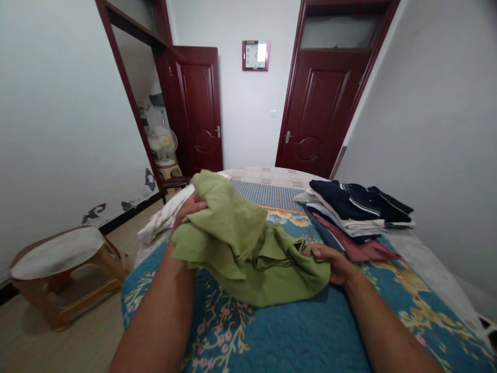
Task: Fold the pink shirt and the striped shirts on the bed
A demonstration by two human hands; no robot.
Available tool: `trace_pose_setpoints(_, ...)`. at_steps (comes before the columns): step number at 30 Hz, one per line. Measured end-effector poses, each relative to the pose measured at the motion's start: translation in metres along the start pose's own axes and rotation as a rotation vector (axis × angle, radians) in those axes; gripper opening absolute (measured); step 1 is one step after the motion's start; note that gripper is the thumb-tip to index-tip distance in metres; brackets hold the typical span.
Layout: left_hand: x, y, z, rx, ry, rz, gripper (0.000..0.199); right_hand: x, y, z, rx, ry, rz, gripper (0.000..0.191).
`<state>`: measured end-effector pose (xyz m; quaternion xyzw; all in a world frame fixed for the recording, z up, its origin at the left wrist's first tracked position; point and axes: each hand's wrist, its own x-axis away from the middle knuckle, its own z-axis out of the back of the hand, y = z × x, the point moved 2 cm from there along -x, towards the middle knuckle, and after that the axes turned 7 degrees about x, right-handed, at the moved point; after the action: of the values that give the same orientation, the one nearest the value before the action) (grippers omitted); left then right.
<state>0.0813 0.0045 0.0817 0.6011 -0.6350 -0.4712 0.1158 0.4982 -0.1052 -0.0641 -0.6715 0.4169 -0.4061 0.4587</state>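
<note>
l hand (190, 208) & r hand (334, 263) apart, each clamped on green cloth (236, 228), crumpled, over blue floral quilt (303, 336); folded clothes pile (355, 224) nr r hand, navy garment (361, 200) on top.

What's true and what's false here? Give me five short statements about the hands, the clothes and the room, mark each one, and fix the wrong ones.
1. The left hand and the right hand both hold the green cloth. True.
2. The folded pile lies to the left of the green cloth. False: it lies to the right.
3. A dark navy garment is on top of the folded pile. True.
4. The wall clock is round. False: its frame is four-sided.
5. A stool stands on the floor at the picture's left. True.
</note>
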Motion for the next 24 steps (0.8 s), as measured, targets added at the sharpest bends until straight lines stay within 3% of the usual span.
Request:
trace_pose_setpoints(3,0.004,-0.009,-0.023,-0.05,-0.166,0.267,0.061,-0.003,-0.002,-0.002,-0.007,-0.032,-0.017,0.027)
trace_pose_setpoints(7,0.011,-0.02,-0.045,-0.06,-0.388,0.497,0.06,-0.001,-0.007,-0.012,-0.018,-0.175,-0.04,0.026)
trace_pose_setpoints(10,0.014,-0.022,-0.046,-0.067,-0.463,0.597,0.054,0.005,-0.006,-0.023,-0.01,-0.256,-0.062,0.028)
trace_pose_setpoints(13,0.009,-0.025,-0.037,-0.113,-0.451,0.607,0.049,0.001,-0.003,-0.03,0.023,-0.24,-0.104,0.028)
trace_pose_setpoints(16,-0.009,-0.024,-0.017,-0.255,-0.293,0.489,0.039,-0.031,-0.018,-0.032,0.062,-0.073,-0.124,0.026)
trace_pose_setpoints(18,-0.028,-0.012,0.004,-0.384,-0.081,0.3,0.033,-0.071,-0.051,-0.037,0.091,0.113,-0.047,0.023)
trace_pose_setpoints(21,-0.054,0.028,0.042,-0.576,0.288,-0.105,0.03,-0.144,-0.139,-0.056,0.113,0.38,0.331,0.023)
trace_pose_setpoints(23,-0.062,0.059,0.068,-0.66,0.498,-0.329,0.031,-0.187,-0.203,-0.077,0.088,0.423,0.596,0.053)
trace_pose_setpoints(24,-0.063,0.073,0.081,-0.684,0.567,-0.382,0.032,-0.206,-0.229,-0.088,0.088,0.419,0.647,0.064)
